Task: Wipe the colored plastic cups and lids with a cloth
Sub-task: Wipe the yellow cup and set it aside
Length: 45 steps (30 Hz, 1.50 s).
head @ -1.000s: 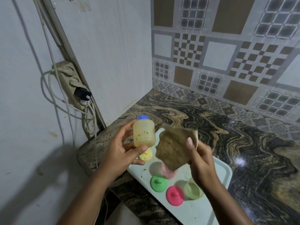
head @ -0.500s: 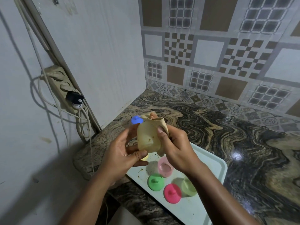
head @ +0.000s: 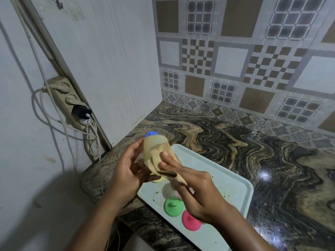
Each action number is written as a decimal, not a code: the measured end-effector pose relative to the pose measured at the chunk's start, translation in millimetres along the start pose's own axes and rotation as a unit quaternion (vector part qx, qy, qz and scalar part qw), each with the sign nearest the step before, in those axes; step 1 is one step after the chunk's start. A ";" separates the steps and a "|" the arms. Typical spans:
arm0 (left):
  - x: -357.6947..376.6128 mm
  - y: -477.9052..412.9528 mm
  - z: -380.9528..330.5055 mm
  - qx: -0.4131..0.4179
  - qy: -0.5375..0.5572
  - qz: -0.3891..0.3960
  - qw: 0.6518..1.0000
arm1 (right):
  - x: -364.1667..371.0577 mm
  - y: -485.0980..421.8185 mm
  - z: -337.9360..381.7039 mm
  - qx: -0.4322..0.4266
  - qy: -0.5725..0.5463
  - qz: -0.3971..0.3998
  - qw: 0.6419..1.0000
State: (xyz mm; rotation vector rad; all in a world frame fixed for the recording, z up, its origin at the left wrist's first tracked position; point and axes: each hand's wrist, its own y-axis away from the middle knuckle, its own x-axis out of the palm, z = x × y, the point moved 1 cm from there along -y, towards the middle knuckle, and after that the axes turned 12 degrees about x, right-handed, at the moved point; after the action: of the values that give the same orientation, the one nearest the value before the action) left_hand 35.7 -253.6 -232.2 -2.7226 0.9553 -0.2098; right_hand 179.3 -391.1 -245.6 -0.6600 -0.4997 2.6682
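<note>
A pale yellow plastic cup (head: 156, 144) with a blue end (head: 151, 133) is held up above the tray, tilted, in my left hand (head: 126, 175). My right hand (head: 194, 193) has pushed the tan cloth (head: 164, 166) into the cup's mouth, and its fingers pinch the cloth where it hangs out. On the white tray (head: 226, 180) below lie a green lid (head: 173, 206), a pink lid (head: 191, 222) and a yellow lid (head: 159, 180), partly hidden by my hands.
The tray sits on a swirled marble counter (head: 235, 142) in a tiled corner. A power strip (head: 67, 100) with plugs and dangling cables (head: 90, 142) hangs on the left wall near the counter's edge.
The cloth, first held open beside the cup, was wrapped over it and is now pushed inside. My right hand has slid down toward the cup's mouth.
</note>
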 end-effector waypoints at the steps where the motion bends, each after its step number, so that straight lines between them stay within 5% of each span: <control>1: -0.4 -0.7 -0.9 0.005 -0.010 0.003 1.000 | -2.3 3.2 -0.5 -0.002 -0.004 0.004 1.000; 6: -6.8 -1.4 -1.5 0.011 -0.001 0.004 1.000 | -9.4 15.4 -9.9 0.100 -0.100 -0.017 0.990; 10: -5.8 0.9 0.4 -0.009 0.040 -0.014 0.999 | -14.7 6.5 -6.9 0.182 -0.275 -0.111 0.938; 14: -2.9 4.1 -0.4 -0.038 0.067 -0.021 0.997 | -25.2 -16.3 0.6 0.195 -0.330 -0.145 0.912; 19: -0.9 6.2 0.2 -0.040 0.030 0.004 0.999 | -32.0 -40.1 6.5 0.187 -0.249 -0.183 0.932; 23: 5.1 6.0 0.3 -0.042 0.010 0.019 0.999 | -15.9 -47.9 18.1 0.123 -0.043 -0.069 0.989; 27: 1.6 2.3 0.4 -0.021 -0.010 -0.001 1.000 | 4.5 -46.6 5.6 0.031 0.080 0.023 0.996; 39: -15.3 -7.4 3.4 0.032 -0.029 -0.047 0.998 | -8.0 2.7 -6.2 0.073 -0.045 0.004 0.996; 45: -14.5 -4.1 0.0 0.007 0.010 -0.057 0.998 | -17.5 5.5 -4.6 0.194 -0.276 -0.093 0.937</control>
State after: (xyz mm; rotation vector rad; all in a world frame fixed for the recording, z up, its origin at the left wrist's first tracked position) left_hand 26.9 -241.4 -231.8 -2.7682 0.8022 -0.2648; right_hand 194.8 -401.9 -245.1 0.2493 -0.1415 2.6286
